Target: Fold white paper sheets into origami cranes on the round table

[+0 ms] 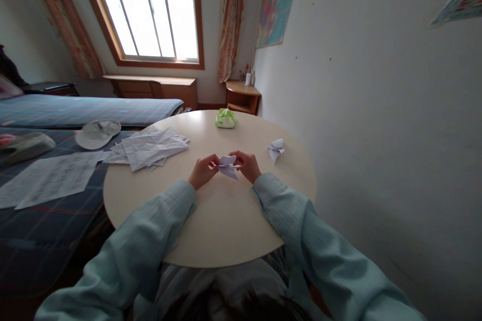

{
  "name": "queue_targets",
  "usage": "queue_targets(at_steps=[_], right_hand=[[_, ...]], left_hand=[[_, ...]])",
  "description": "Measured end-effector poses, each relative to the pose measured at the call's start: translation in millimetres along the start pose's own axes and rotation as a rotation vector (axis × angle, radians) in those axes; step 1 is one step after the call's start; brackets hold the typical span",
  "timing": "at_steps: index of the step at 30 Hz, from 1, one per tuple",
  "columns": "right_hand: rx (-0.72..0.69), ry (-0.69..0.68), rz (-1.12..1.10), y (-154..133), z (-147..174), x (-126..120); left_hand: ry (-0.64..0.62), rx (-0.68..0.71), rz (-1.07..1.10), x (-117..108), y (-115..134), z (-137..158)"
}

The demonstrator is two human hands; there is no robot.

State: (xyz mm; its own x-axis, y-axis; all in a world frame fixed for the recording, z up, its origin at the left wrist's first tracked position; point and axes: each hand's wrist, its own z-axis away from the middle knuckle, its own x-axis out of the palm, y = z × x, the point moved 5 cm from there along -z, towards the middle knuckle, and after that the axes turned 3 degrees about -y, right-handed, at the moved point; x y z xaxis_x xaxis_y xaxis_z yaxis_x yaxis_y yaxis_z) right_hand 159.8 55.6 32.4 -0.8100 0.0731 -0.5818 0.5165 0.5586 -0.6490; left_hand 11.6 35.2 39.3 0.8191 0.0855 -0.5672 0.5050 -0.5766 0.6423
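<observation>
Between my hands is a small folded piece of white paper [228, 166] with several pointed flaps, held just above the round table [226, 220]. My left hand [204, 170] pinches its left side between thumb and fingers. On the opposite side, my right hand [246, 165] grips the paper's right edge, fingers closed. Another folded paper shape [276, 149], with similar flaps, rests on the table to the right of my right hand. Beyond my left hand, a loose pile of white paper sheets [154, 146] lies at the table's left edge.
A green tissue pack [225, 119] stands at the table's far side. Left of the table is a bed [64, 225] with printed sheets [56, 175] and a white cap [98, 134] on it. A wall [376, 160] runs close along the right.
</observation>
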Motion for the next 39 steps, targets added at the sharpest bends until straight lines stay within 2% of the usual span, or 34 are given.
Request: queue_targets(at_steps=[8,19,39], right_hand=[[-0.002,-0.035,-0.015,0.1,-1.3,1.6],[-0.01,0.028,0.073,-7.0,1.0,-3.5],[-0.026,0.031,0.119,-6.5,1.2,-2.5]], left_hand=[[-0.018,-0.001,-0.003,1.9,-4.8,0.2],[0.001,-0.013,0.005,-1.0,1.2,-0.6],[-0.002,-0.015,0.01,-2.1,1.8,-1.6]])
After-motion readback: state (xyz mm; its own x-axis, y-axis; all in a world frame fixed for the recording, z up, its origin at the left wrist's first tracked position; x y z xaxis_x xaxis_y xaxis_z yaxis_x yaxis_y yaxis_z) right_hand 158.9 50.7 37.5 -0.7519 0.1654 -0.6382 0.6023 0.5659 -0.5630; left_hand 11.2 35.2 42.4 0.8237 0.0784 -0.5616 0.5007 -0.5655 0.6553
